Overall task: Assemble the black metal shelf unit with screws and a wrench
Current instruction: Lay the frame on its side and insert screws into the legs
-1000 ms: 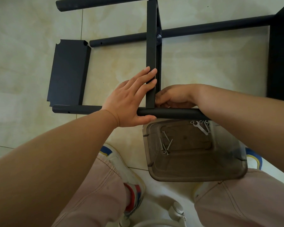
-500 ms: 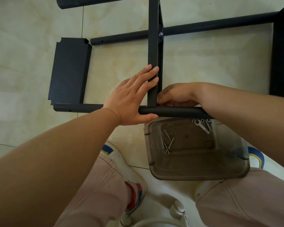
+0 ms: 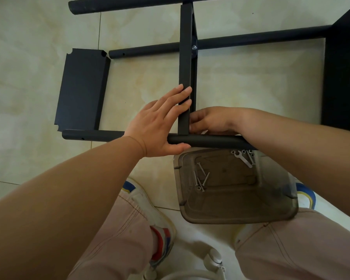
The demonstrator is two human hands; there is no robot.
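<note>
The black metal shelf unit [image 3: 185, 77] is lying in pieces on the tiled floor [image 3: 28, 98], only partly bolted, right in front of the knees. Left hand [image 3: 160, 126] has its fingers [image 3: 182, 93] straight and flat against the upright crossbar [image 3: 184, 57], thumb hooked under the near tube [image 3: 210, 141], just steadying the joint. Right hand [image 3: 208, 120] is curled in tight at that corner; looks like it's pinching something small, maybe a screw, but I can't really tell what. So my guess is we're on the screw-into-the-corner step. Next it'll want the wrench [image 3: 243, 158] from the clear bin [image 3: 240, 217], sitting by the spare screws [image 3: 200, 178]. A loose shelf panel [image 3: 81, 87] waits off to the left.
</note>
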